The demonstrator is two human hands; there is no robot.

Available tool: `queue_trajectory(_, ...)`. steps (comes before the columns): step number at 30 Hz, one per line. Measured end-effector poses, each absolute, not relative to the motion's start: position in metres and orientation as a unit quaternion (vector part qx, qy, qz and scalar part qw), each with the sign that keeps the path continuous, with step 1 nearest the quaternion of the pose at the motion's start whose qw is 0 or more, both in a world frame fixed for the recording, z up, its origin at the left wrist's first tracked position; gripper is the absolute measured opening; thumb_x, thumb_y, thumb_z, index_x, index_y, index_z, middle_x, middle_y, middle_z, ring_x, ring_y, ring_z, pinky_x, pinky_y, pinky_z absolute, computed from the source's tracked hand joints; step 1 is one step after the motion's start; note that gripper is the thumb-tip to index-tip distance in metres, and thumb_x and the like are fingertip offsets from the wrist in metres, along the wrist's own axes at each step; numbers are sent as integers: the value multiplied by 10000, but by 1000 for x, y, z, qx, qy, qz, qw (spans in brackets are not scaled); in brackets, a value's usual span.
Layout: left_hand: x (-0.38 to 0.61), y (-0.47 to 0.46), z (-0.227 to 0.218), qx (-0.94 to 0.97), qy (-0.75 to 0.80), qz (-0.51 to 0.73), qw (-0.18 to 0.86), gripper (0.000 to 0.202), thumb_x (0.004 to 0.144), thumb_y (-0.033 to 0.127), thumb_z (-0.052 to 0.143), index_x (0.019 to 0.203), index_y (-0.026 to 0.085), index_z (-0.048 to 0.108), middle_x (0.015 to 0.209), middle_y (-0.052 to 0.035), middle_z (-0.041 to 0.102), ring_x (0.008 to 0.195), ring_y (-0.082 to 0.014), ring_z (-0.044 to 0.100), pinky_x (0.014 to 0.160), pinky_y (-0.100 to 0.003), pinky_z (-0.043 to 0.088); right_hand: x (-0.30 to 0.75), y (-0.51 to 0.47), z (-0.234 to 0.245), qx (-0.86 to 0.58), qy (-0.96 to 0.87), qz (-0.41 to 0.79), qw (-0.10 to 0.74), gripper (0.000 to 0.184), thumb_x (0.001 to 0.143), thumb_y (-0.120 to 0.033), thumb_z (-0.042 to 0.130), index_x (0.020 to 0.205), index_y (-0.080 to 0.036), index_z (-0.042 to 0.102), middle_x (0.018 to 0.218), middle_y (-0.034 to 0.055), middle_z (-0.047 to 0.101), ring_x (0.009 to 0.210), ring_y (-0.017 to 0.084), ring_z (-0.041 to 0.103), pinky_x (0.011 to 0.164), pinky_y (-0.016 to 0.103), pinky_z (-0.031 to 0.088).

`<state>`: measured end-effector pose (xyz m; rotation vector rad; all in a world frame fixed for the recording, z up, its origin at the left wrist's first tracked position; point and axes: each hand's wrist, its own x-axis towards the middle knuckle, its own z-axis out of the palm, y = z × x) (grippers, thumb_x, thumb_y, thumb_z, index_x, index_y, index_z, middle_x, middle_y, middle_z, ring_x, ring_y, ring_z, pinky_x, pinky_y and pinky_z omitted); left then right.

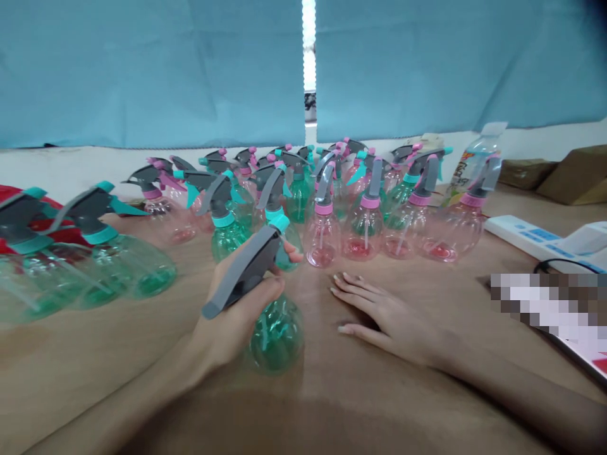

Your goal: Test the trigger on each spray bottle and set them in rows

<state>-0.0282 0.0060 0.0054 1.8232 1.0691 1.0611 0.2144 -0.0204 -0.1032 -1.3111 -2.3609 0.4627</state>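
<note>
spray bottle [277,335], green, in grip of left hand [239,319], near free, flat right hand [393,317]

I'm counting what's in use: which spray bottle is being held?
The green spray bottle at front centre: it alone is held, in the left grip; the other spray bottles stand behind it or to its left.

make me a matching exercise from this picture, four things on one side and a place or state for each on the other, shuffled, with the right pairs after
1. left hand
2. right hand
3. cloth
4. labelled bottle

a. behind a pink-collared spray bottle
b. gripping a green spray bottle
c. blue, hanging at the back
d. open, holding nothing

Pairs: 1-b, 2-d, 3-c, 4-a
</note>
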Motion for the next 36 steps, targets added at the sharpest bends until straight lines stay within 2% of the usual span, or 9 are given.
queue_trajectory(3, -25, 7, 5, 711, 421, 413, 382, 193, 762, 246, 557, 920, 236, 667, 800, -8, 692, 927, -216, 611, 820, -328, 453, 214, -20, -103, -470, -844, 166, 200, 641, 915, -564, 477, 1455, -238, 362, 1519, 38, 336, 1416, 257, 244, 1157, 481, 240)
queue_trajectory(6, -25, 7, 2, 700, 450, 420, 362, 126, 771, 303, 585, 834, 238, 673, 843, -7, 691, 834, -200, 615, 765, -322, 479, 214, -20, -103, -470, -846, 163, 193, 646, 921, -570, 460, 1456, -223, 357, 1522, 44, 324, 1418, 253, 238, 1156, 485, 241)
queue_trajectory(9, -26, 6, -1, 701, 465, 418, 344, 164, 771, 321, 596, 895, 254, 680, 858, 7, 682, 762, -180, 606, 698, -301, 483, 214, -20, -102, -470, -846, 164, 190, 649, 922, -576, 450, 1452, -211, 365, 1520, 52, 328, 1417, 255, 240, 1153, 490, 244)
queue_trajectory(14, -27, 4, -4, 684, 481, 423, 349, 227, 762, 331, 617, 981, 283, 658, 668, 38, 618, 688, -185, 599, 612, -284, 469, 214, -20, -101, -474, -846, 166, 180, 662, 925, -585, 432, 1450, -188, 368, 1526, 53, 313, 1421, 243, 230, 1161, 469, 230)
queue_trajectory(17, -27, 5, -4, 683, 480, 430, 345, 177, 760, 317, 615, 925, 273, 664, 760, 27, 660, 713, -179, 592, 668, -297, 477, 214, -20, -102, -474, -843, 172, 188, 656, 920, -579, 451, 1456, -212, 357, 1530, 42, 311, 1422, 245, 229, 1161, 471, 231)
queue_trajectory(20, -25, 5, -3, 691, 463, 431, 349, 268, 761, 265, 593, 1020, 274, 662, 786, 22, 684, 770, -186, 602, 736, -309, 484, 214, -20, -104, -473, -840, 176, 196, 647, 915, -569, 473, 1460, -243, 349, 1527, 33, 325, 1419, 249, 236, 1158, 476, 237)
queue_trajectory(26, -23, 7, -1, 706, 441, 425, 355, 407, 760, 216, 564, 1163, 249, 612, 863, 11, 701, 659, -156, 577, 636, -286, 463, 215, -20, -105, -471, -844, 170, 189, 646, 920, -570, 462, 1458, -229, 354, 1525, 40, 327, 1421, 247, 234, 1157, 479, 237)
queue_trajectory(31, -22, 6, 0, 702, 448, 419, 361, 404, 768, 202, 566, 1166, 255, 609, 913, 1, 704, 684, -159, 592, 672, -289, 478, 215, -20, -103, -470, -845, 170, 187, 637, 925, -567, 453, 1459, -234, 350, 1524, 45, 324, 1418, 253, 240, 1151, 495, 248)
queue_trajectory(36, -23, 4, -1, 702, 457, 418, 352, 332, 776, 225, 562, 1099, 261, 635, 819, 11, 680, 688, -171, 593, 686, -300, 483, 214, -21, -103, -471, -844, 168, 194, 636, 926, -566, 453, 1458, -234, 351, 1520, 47, 332, 1417, 249, 244, 1151, 495, 248)
